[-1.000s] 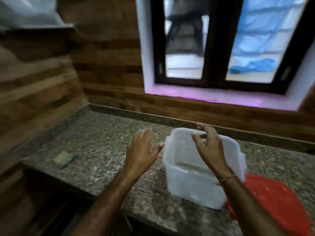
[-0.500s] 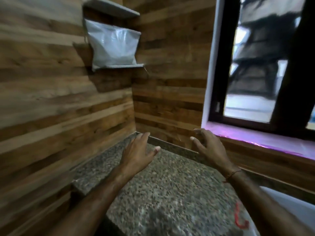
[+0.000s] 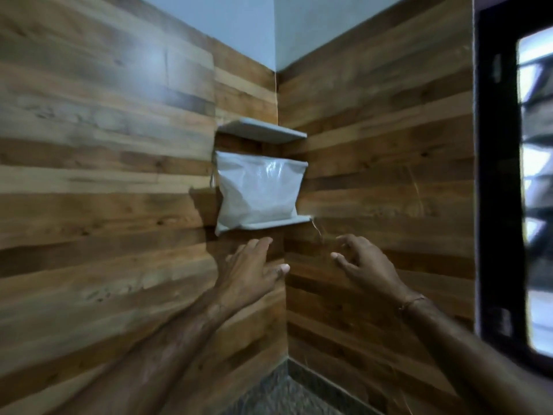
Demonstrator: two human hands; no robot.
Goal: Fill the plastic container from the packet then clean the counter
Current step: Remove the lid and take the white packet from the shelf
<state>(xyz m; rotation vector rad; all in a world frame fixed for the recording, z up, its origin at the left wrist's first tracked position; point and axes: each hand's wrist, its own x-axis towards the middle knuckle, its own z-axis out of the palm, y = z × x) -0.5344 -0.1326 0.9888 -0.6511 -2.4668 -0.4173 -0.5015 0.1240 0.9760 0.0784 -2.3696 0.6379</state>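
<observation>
A white plastic packet [image 3: 258, 191] stands upright on the lower corner shelf [image 3: 269, 225], filling the gap under the upper shelf [image 3: 263, 130]. My left hand [image 3: 251, 272] is raised just below the lower shelf, fingers spread, holding nothing. My right hand [image 3: 363, 265] is level with it to the right, fingers curled apart, also holding nothing. Neither hand touches the packet. The plastic container is out of view.
Wood-plank walls [image 3: 104, 175] meet in the corner behind the shelves. A dark window frame [image 3: 496, 175] runs down the right edge. A sliver of granite counter [image 3: 284, 396] shows at the bottom.
My view has swung up and left from the counter to the corner shelves. Both hands left the container and rose toward the packet. The container and red lid have dropped out of view.
</observation>
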